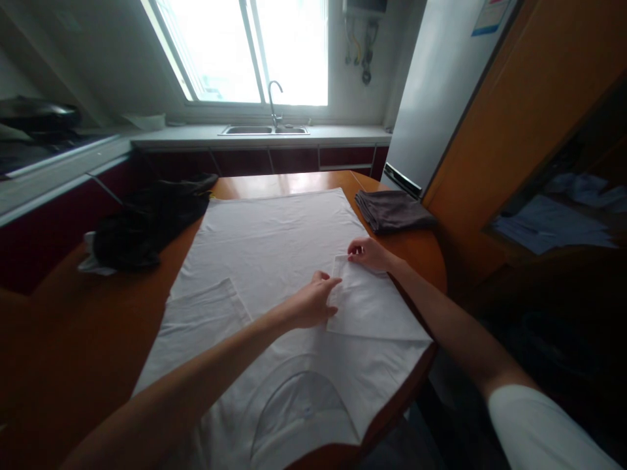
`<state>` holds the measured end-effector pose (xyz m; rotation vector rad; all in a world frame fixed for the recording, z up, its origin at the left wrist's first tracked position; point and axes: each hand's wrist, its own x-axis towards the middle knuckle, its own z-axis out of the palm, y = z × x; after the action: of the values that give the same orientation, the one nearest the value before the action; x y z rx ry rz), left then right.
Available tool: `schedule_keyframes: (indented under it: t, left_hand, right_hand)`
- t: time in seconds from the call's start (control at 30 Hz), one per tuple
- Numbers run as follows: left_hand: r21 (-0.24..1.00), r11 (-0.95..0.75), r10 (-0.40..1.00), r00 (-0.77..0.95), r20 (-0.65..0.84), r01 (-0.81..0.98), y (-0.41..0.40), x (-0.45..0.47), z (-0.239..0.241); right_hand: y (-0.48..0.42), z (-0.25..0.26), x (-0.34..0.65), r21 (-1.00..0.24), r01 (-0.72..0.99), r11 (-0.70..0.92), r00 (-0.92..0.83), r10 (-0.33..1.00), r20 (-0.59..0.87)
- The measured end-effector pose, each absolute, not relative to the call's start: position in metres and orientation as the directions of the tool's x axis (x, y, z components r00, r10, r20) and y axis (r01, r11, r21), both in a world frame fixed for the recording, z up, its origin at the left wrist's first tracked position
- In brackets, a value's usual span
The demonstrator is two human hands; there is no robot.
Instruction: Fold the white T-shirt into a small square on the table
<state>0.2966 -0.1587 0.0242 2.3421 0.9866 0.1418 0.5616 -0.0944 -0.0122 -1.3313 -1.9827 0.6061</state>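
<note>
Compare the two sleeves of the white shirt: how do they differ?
The right sleeve is folded in over the shirt, with the left hand and right hand on it. The left sleeve lies untouched. Both are short, white and flat.

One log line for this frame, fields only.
left hand: flat on folded sleeve | right hand: pinching sleeve's far edge | white T-shirt: spread on wooden table | folded grey cloth: table's far right

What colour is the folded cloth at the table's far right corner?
Dark grey-brown, plain; the folded cloth shows best in the head view.
</note>
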Motion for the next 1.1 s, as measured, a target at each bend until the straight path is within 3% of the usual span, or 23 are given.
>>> schedule_keyframes:
  t: [0.17, 0.27, 0.37, 0.53, 0.63, 0.8, 0.93, 1.1]
  left_hand:
    - [0.391, -0.681, 0.710, 0.690, 0.144, 0.619, -0.152, 0.303, 0.016]
    - [0.288, -0.825, 0.557, 0.785, 0.273, 0.485, -0.148, 0.308, 0.006]
    - [0.228, -0.885, 0.450, 0.872, 0.192, 0.406, -0.146, 0.308, -0.004]
    - [0.227, -0.858, 0.493, 0.862, 0.117, 0.460, -0.147, 0.305, -0.012]
    - [0.246, -0.820, 0.558, 0.819, 0.138, 0.517, -0.146, 0.307, -0.014]
    - [0.265, -0.782, 0.610, 0.779, 0.145, 0.564, -0.146, 0.310, -0.014]
    - [0.276, -0.782, 0.606, 0.784, 0.134, 0.558, -0.147, 0.309, -0.012]
    - [0.302, -0.810, 0.562, 0.813, 0.153, 0.503, -0.147, 0.307, -0.010]
  right_hand:
    - [-0.096, -0.013, 0.567, -0.674, 0.649, 0.353, -0.194, 0.933, 0.302]
    - [-0.094, -0.017, 0.573, -0.686, 0.648, 0.331, -0.083, 0.926, 0.368]
    - [-0.092, -0.018, 0.580, -0.718, 0.633, 0.289, 0.087, 0.895, 0.438]
    - [-0.091, -0.016, 0.589, -0.731, 0.632, 0.258, 0.254, 0.822, 0.510]
    - [-0.095, -0.015, 0.588, -0.693, 0.666, 0.275, 0.166, 0.852, 0.497]
    - [-0.104, -0.013, 0.578, -0.540, 0.798, 0.266, -0.127, 0.951, 0.280]
    - [-0.107, -0.009, 0.572, -0.496, 0.836, 0.234, -0.143, 0.966, 0.215]
    - [-0.108, -0.008, 0.570, -0.538, 0.809, 0.236, -0.119, 0.962, 0.244]
